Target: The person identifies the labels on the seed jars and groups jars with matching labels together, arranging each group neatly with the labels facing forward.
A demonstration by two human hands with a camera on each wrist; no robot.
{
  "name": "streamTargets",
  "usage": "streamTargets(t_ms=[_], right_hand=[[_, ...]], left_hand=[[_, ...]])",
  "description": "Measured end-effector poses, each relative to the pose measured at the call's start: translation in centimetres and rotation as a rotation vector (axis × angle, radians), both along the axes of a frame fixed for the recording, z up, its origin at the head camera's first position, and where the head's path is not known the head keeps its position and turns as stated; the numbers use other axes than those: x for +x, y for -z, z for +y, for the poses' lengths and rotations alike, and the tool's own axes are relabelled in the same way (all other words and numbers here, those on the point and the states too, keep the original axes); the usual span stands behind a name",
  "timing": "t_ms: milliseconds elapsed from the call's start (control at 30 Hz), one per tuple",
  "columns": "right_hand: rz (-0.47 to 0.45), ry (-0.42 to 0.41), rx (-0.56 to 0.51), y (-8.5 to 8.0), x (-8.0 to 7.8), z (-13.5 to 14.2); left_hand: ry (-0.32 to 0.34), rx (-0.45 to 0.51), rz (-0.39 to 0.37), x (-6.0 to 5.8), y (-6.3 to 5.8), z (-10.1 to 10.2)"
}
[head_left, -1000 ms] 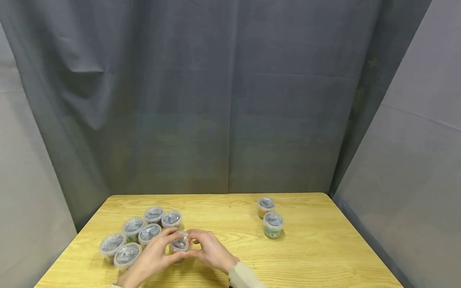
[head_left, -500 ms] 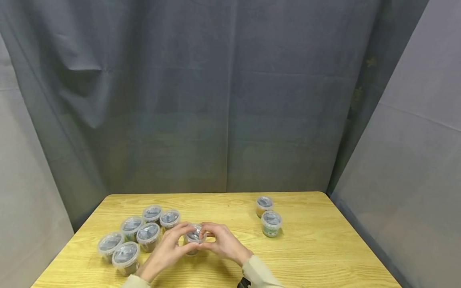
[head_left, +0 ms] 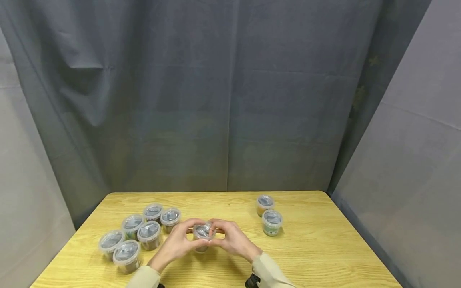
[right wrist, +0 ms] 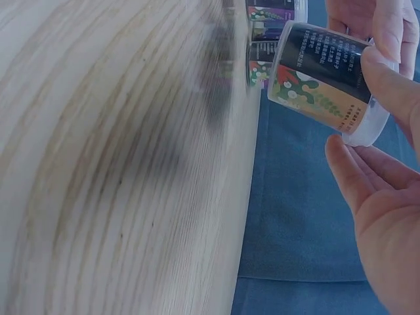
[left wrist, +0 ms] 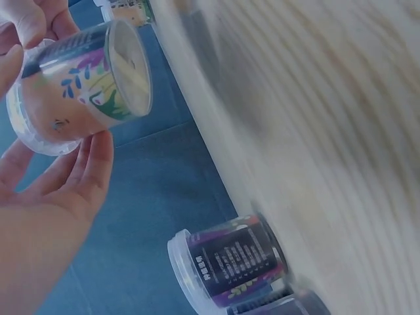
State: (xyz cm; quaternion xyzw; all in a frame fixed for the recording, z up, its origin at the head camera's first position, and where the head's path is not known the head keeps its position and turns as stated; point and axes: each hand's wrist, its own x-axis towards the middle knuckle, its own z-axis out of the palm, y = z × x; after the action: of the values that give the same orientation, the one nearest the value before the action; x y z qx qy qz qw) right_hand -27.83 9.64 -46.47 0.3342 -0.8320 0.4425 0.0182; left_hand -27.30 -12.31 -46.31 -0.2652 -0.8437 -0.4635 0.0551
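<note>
Both hands hold one lidded plastic cup (head_left: 203, 231) over the middle front of the table. My left hand (head_left: 181, 239) grips its left side near the lid, and my right hand (head_left: 233, 241) grips the right side. The wrist views show the cup raised off the table and slightly tilted. An orange label with leaf and flower drawings and a dark text panel wraps its wall, seen on the cup (left wrist: 79, 88) in the left wrist view. Its lid (right wrist: 371, 121) is clear and partly covered by fingers in the right wrist view.
Several similar lidded cups (head_left: 149, 236) stand grouped on the left of the wooden table (head_left: 317, 252). Two more cups (head_left: 271, 222) stand one behind the other at the back right. A grey curtain (head_left: 173, 100) hangs behind the table, with pale panels at both sides.
Both hands have carried the cup to the right, away from the left group, slowing in the last half second. The other cups have stayed in place.
</note>
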Motion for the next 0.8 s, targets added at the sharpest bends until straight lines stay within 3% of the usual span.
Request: streamTargets(t_ms=[467, 800], right_hand=[[0.052, 0.01, -0.008, 0.0, 0.0, 1.2], [0.014, 0.042, -0.05, -0.2, 0.2, 1.8]], left_hand=[[-0.001, -0.009, 0.012, -0.2, -0.3, 1.1], [-0.006, 0.015, 0.041, -0.6, -0.5, 1.8]])
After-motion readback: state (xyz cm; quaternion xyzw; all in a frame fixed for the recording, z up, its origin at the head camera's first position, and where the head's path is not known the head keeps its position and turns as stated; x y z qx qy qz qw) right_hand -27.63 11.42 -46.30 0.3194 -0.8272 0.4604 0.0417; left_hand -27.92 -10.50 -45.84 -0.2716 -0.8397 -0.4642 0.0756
